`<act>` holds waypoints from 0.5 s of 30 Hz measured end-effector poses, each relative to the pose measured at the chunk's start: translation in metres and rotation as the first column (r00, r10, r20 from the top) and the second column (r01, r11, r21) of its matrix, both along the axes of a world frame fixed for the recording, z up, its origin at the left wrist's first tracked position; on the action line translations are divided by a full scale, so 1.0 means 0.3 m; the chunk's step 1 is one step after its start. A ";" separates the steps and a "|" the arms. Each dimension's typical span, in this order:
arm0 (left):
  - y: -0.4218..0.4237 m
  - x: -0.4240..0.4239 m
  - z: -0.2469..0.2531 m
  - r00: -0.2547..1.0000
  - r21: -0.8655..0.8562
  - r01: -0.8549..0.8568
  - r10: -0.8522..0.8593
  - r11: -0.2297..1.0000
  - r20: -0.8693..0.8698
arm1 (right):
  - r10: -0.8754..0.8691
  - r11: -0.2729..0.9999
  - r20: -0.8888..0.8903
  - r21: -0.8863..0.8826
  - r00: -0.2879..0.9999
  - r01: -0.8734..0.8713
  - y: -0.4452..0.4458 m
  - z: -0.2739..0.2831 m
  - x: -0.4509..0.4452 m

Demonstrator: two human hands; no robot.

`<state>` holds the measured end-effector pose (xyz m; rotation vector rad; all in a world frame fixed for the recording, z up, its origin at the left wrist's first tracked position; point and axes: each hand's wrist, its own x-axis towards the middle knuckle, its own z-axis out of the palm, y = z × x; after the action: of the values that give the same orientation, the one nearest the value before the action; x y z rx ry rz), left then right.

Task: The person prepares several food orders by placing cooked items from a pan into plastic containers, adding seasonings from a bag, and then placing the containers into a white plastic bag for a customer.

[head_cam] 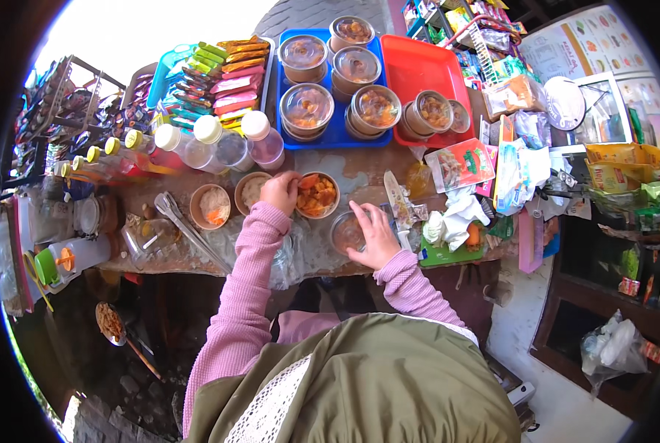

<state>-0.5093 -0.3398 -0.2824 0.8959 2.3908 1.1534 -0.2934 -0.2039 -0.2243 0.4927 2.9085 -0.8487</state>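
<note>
My left hand [279, 194] is at the left rim of a paper bowl of orange diced food [319, 196], fingertips pinched together. Whether anything is between them is hidden. Partly behind that hand stands a paper bowl with pale contents [250, 191]. Further left is another paper bowl [210, 206] with pale contents and a bit of orange food. My right hand [375, 235] spans a round clear plastic lid [345, 232] near the table's front edge, thumb and fingers apart around its right side. I cannot tell whether it grips the lid.
Lidded bowls stand on a blue tray [338, 138] and a red tray [418, 55]. Capped bottles [269, 147] line the left, near metal tongs [188, 227]. A knife [402, 235] and a green cutting board [446, 253] lie right. Clear plastic [291, 260] overhangs the front edge.
</note>
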 end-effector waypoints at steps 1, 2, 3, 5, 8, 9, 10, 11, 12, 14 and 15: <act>-0.003 0.000 0.004 1.000 -0.012 0.007 -0.007 1.000 0.006 | -0.025 1.000 0.009 0.000 1.000 0.025 -0.001 -0.002 -0.001; -0.009 -0.001 -0.005 1.000 -0.006 0.011 -0.011 1.000 -0.007 | -0.049 0.999 0.019 0.000 0.999 0.049 -0.001 -0.005 -0.002; -0.008 -0.001 -0.015 1.000 0.005 0.015 -0.015 1.000 -0.018 | -0.084 0.996 0.011 -0.010 0.996 0.084 0.007 -0.020 0.005; -0.012 -0.002 -0.031 1.000 0.014 0.004 -0.004 1.000 0.000 | -0.151 0.988 -0.003 -0.033 0.988 0.151 0.023 -0.062 0.016; -0.005 0.003 -0.036 0.997 0.032 -0.036 0.033 0.999 0.071 | -0.263 0.957 -0.043 -0.137 0.964 0.255 0.054 -0.071 0.021; -0.003 0.004 -0.039 0.996 0.048 -0.047 0.043 0.998 0.078 | -0.290 0.941 -0.025 -0.191 0.957 0.281 0.069 -0.080 0.023; -0.003 0.004 -0.041 0.995 0.064 -0.060 0.054 0.996 0.086 | -0.346 0.920 -0.099 -0.231 0.933 0.317 0.079 -0.085 0.024; -0.006 0.007 -0.042 0.994 0.054 -0.065 0.060 0.996 0.086 | -0.401 0.863 -0.071 -0.364 0.913 0.350 0.099 -0.091 0.027; -0.011 0.007 -0.035 0.995 0.042 -0.069 0.065 0.997 0.081 | -0.451 0.784 -0.038 -0.493 0.892 0.376 0.125 -0.093 0.022; -0.019 0.005 -0.019 0.993 0.032 -0.080 0.077 0.996 0.093 | -0.555 0.664 -0.090 -0.646 0.827 0.376 0.170 -0.107 -0.011; -0.032 0.006 -0.005 0.990 0.029 -0.093 0.089 0.995 0.107 | -0.600 0.672 -0.167 -0.635 0.782 0.381 0.161 -0.031 -0.068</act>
<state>-0.5075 -0.3495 -0.2840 0.7237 2.3542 1.2471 -0.3137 -0.1556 -0.2337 1.2069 2.5749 -2.0117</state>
